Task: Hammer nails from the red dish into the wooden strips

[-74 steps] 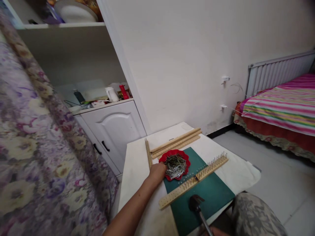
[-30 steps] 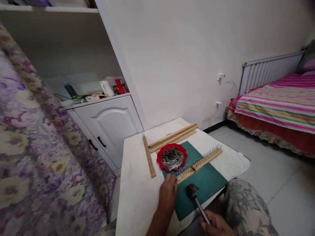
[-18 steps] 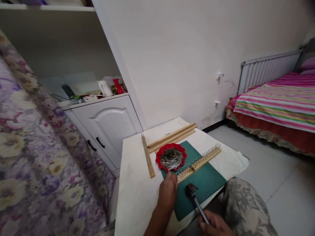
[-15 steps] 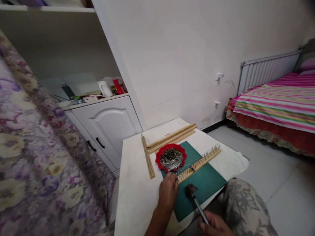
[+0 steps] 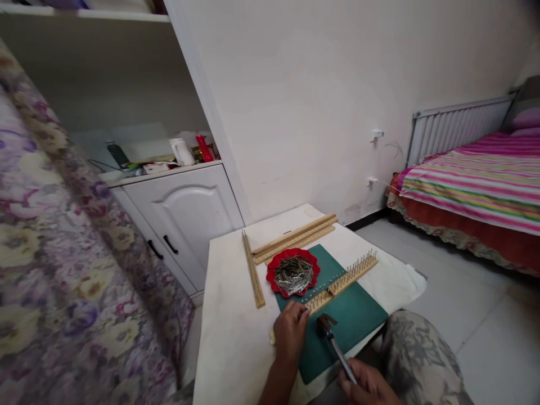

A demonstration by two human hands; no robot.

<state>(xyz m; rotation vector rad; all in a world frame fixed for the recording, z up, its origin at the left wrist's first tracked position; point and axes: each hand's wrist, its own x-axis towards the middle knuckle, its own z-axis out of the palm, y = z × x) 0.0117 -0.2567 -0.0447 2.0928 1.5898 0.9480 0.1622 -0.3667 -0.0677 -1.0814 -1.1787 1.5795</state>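
Note:
My right hand (image 5: 365,382) is wrapped round the handle of a claw hammer (image 5: 337,350), whose head hovers over or rests on the green mat (image 5: 358,306); I cannot tell which. At the near left end of a wooden strip (image 5: 323,301) my left hand (image 5: 291,329) is closed in a pinch, and whatever its fingertips hold is too small to make out. Rows of nails (image 5: 360,261) stand up along the strip, taller at the far right end. Just beyond my left hand, a red scalloped dish (image 5: 271,275) holds a heap of loose nails (image 5: 294,273).
More wooden strips (image 5: 295,239) lie at the table's back, and another strip (image 5: 253,273) lies left of the dish. The white-covered table (image 5: 232,337) stands by a wall and a white cabinet (image 5: 185,219). A floral curtain (image 5: 84,270) hangs left; a bed (image 5: 472,174) is at right.
My left hand has shifted slightly, its fingers still pinched at the strip's end. The hammer in my right hand has barely moved. The camera view has tilted a little.

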